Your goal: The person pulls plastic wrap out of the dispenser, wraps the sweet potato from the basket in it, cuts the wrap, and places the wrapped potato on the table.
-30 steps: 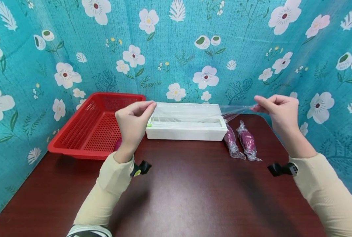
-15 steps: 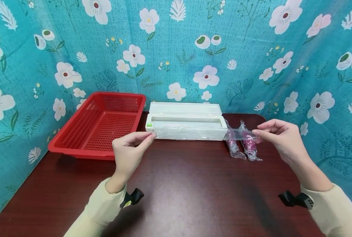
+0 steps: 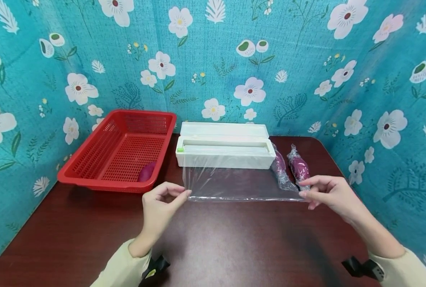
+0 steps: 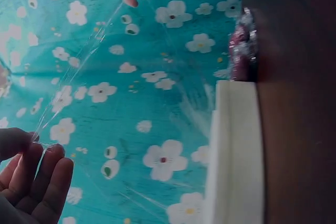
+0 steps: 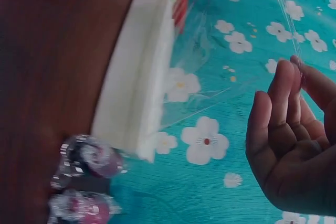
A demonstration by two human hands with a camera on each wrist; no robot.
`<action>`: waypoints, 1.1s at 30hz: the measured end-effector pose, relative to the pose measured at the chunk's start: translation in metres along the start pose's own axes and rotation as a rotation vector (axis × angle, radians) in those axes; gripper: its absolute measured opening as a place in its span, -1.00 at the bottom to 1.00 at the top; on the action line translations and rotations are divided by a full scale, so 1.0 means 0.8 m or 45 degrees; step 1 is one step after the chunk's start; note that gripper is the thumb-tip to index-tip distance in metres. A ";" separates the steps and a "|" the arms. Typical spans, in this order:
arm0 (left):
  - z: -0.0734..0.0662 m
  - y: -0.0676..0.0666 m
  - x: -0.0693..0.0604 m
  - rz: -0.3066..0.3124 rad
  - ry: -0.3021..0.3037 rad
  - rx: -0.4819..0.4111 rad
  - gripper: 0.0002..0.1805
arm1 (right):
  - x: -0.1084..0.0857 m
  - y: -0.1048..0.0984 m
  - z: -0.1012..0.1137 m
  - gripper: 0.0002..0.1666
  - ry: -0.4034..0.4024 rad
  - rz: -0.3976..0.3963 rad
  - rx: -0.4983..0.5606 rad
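Observation:
A clear sheet of plastic wrap [image 3: 234, 183] stretches from the white wrap dispenser box [image 3: 227, 160] toward the near side, its front edge taut between both hands. The left hand [image 3: 161, 209] pinches the left corner between thumb and finger. On the other side the right hand [image 3: 328, 195] pinches the right corner, close to two wrapped purple vegetables. One wrapped piece [image 3: 299, 165] lies nearest that hand; the other wrapped piece [image 3: 279, 167] is against the box's right end. In the left wrist view the film runs from the left hand [image 4: 37, 171] up to the right one.
Left of the box stands a red perforated basket [image 3: 67, 175] with an unwrapped purple vegetable [image 3: 146, 172] inside. The box's lid [image 3: 224, 129] is raised at the back. A flowered blue curtain [image 3: 213, 59] surrounds the dark wooden table [image 3: 227, 247].
Both hands have come down and toward the near side, drawing more wrap out over the box's front. The film now spreads over the table in front of the box.

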State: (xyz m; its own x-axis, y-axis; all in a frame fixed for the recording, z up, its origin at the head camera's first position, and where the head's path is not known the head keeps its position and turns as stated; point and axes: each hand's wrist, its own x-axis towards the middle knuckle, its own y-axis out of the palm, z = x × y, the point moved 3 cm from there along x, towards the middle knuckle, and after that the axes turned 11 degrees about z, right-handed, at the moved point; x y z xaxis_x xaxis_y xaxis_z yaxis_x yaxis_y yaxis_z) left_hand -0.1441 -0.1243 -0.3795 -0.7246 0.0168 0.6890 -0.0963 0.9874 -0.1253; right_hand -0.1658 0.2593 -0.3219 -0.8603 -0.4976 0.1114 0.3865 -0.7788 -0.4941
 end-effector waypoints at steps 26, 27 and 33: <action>0.032 0.018 -0.043 0.481 -0.580 0.401 -0.73 | -0.005 0.077 -0.088 -0.27 0.197 0.502 0.091; 0.034 0.020 -0.043 0.527 -0.573 0.428 -0.74 | -0.004 0.078 -0.090 -0.27 0.206 0.513 0.096; 0.051 0.030 -0.048 0.773 -0.600 0.423 -0.81 | 0.003 0.086 -0.107 -0.24 0.265 0.563 0.092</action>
State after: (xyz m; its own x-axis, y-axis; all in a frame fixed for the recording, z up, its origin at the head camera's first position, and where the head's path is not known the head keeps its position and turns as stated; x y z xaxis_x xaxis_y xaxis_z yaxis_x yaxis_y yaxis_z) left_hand -0.1466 -0.1079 -0.4384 -0.9178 0.3903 0.0726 0.2601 0.7292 -0.6330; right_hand -0.1700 0.2371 -0.4297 -0.6538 -0.7054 -0.2739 0.7454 -0.5382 -0.3933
